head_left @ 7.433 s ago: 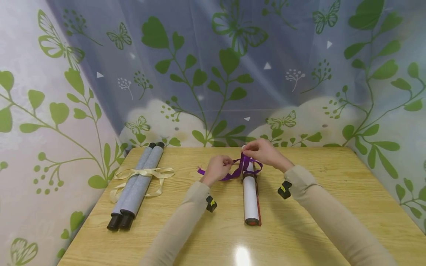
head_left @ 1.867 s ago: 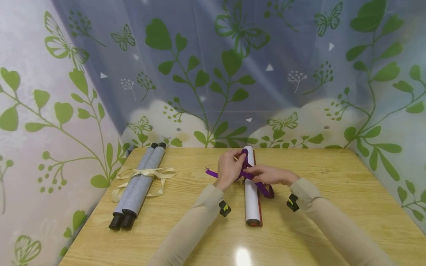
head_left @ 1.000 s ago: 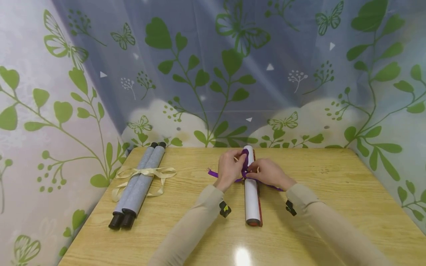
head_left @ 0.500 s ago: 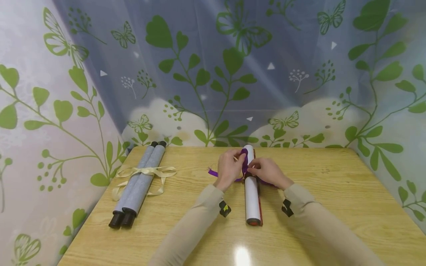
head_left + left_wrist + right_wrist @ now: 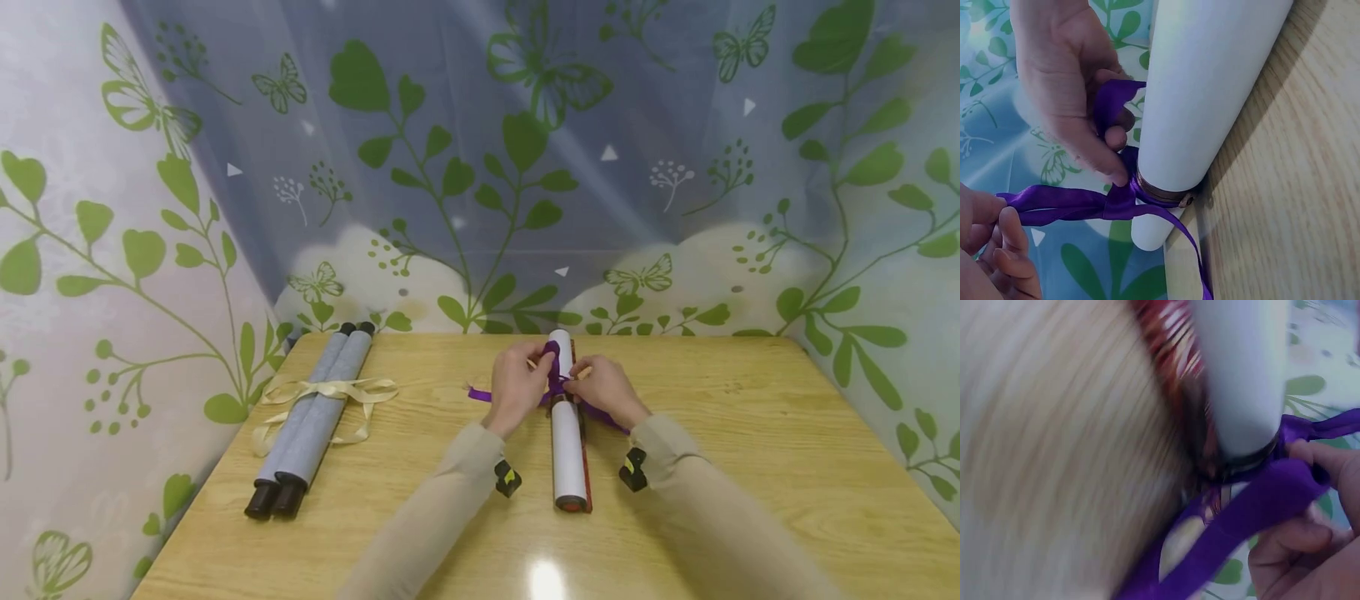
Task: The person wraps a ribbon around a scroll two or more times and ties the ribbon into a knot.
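A white roll (image 5: pixel 568 454) lies lengthwise on the table, with a red shiny strip (image 5: pixel 1169 337) along its right side. Purple ribbon (image 5: pixel 1241 519) is wrapped round its middle over a dark cord band (image 5: pixel 1163 195). My left hand (image 5: pixel 516 383) pinches a folded loop of the ribbon (image 5: pixel 1060 203) between thumb and fingertips, drawn out from the knot. At the knot my right hand (image 5: pixel 603 387) pinches another part of the ribbon, a bend of it showing by the thumb in the right wrist view. One frayed ribbon end (image 5: pixel 478 394) sticks out leftward.
To the left, two grey-blue rolls (image 5: pixel 326 425) with black ends lie side by side, tied with a cream ribbon (image 5: pixel 337 387) in a bow. A curtain (image 5: pixel 450 208) with leaves and butterflies hangs behind the wooden table (image 5: pixel 465 533).
Earlier the hands held the ribbon apart; then my left hand came onto the loop and stayed. My right hand carried its strand across the roll and now works at the knot, its forearm shifted inward.
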`<state>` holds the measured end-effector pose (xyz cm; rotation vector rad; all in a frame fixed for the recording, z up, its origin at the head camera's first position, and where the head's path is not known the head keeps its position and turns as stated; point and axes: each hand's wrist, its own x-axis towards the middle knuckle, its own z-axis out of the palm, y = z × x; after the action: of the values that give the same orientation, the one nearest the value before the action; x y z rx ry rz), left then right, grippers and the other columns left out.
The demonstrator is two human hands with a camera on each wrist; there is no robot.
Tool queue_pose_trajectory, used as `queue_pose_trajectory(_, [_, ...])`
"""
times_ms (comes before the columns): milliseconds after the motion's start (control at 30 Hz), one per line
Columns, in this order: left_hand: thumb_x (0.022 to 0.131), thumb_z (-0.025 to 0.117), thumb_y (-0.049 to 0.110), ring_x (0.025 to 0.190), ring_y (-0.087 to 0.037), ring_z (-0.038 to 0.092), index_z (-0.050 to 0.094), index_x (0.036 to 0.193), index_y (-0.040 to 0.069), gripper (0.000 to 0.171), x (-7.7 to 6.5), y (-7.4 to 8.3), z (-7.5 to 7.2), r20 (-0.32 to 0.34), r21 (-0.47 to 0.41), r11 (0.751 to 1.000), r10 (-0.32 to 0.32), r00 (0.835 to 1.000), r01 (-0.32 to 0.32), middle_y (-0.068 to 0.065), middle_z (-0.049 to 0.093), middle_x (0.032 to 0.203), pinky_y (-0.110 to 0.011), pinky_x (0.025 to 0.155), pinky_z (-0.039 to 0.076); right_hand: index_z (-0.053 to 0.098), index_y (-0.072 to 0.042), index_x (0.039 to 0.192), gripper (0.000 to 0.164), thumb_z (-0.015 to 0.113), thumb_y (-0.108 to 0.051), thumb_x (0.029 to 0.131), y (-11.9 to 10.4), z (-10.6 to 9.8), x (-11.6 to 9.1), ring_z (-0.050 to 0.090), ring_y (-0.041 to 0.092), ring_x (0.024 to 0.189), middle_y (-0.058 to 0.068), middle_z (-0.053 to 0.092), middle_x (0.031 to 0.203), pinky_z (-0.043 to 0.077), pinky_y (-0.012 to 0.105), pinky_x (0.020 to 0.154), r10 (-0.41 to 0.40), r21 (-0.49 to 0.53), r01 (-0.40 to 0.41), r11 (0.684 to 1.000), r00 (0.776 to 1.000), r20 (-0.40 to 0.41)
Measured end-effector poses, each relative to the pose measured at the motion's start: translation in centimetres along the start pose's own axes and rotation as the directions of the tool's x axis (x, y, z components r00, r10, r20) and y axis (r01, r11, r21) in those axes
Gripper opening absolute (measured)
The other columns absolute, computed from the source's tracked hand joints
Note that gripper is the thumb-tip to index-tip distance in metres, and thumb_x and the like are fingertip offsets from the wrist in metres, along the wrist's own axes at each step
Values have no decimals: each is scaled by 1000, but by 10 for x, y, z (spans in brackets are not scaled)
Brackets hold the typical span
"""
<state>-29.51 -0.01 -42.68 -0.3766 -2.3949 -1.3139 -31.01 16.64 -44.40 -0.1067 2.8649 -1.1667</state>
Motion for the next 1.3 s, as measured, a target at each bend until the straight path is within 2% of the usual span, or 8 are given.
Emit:
queue_pose_trajectory(133, [95, 65, 23, 58, -5, 53, 75, 92, 10, 16, -2, -2, -2, 5, -13, 1000, -25, 1000, 25, -1, 69, 80, -19, 46, 42, 58, 3, 118, 40, 71, -19, 87, 1, 2, -1, 61, 14, 67, 9, 71, 78, 43, 24, 59, 91, 90, -91, 992, 996, 10])
queue_pose_trajectory(233, [94, 66, 22, 61, -7, 55, 75, 91, 9, 16, -4, -1, -7, -14, -6, 1000, -18, 1000, 18, -2, 70, 81, -18, 50, 43, 63, 4, 110, 35, 71, -20, 87, 1, 3, -4, 58, 16, 69, 10, 68, 82, 43, 24, 58, 101, 122, -106, 987, 994, 45])
queue_pose_trajectory(333, [93, 68, 20, 62, -8, 57, 75, 90, 7, 15, -7, -2, -10, -32, -10, 1000, 2, 999, -3, -3, 72, 83, -18, 53, 45, 67, 1, 95, 24, 70, -21, 87, 2, 5, -5, 55, 16, 69, 5, 63, 79, 42, 24, 58, 112, 155, -122, 980, 991, 74])
queue_pose_trajectory(533, [92, 68, 19, 59, -7, 55, 75, 89, 7, 14, -11, -3, -10, -16, -19, 999, 30, 999, -31, -3, 72, 83, -17, 52, 45, 65, -3, 87, 15, 69, -17, 87, 9, 6, -3, 52, 17, 76, 1, 58, 79, 42, 26, 64, 70, 155, -77, 985, 996, 51])
queue_pose_trajectory(700, [92, 69, 18, 61, -7, 55, 75, 88, 6, 14, -13, -2, -9, -19, -17, 999, 46, 999, -46, -4, 71, 81, -17, 54, 45, 64, -2, 91, 7, 66, -6, 85, 10, 8, -2, 55, 21, 83, 7, 64, 88, 44, 27, 71, -32, 166, 32, 986, 999, -2])
queue_pose_trajectory(867, [92, 68, 19, 61, -8, 56, 75, 88, 7, 14, -13, -3, -8, -21, -18, 999, 39, 999, -40, -3, 69, 80, -17, 54, 45, 69, -2, 96, 14, 57, -3, 89, 8, 11, -1, 58, 22, 86, 12, 69, 96, 46, 28, 74, -118, 159, 118, 980, 993, -14])
queue_pose_trajectory(1100, [93, 68, 18, 60, -7, 55, 75, 89, 6, 14, -14, -3, -5, -13, -34, 999, 29, 999, -30, -4, 71, 81, -17, 54, 45, 72, 1, 97, 22, 51, -3, 91, 8, 10, 1, 57, 19, 83, 12, 69, 95, 45, 26, 71, -91, 174, 88, 981, 996, 8])
queue_pose_trajectory(1300, [92, 67, 19, 60, -6, 55, 74, 86, 7, 15, -15, -2, -5, -20, -33, 999, 21, 1000, -21, -4, 70, 81, -17, 54, 46, 74, 2, 98, 28, 52, -15, 93, 8, 2, 3, 54, 15, 74, 6, 66, 84, 42, 25, 64, -23, 162, 22, 986, 1000, 4])
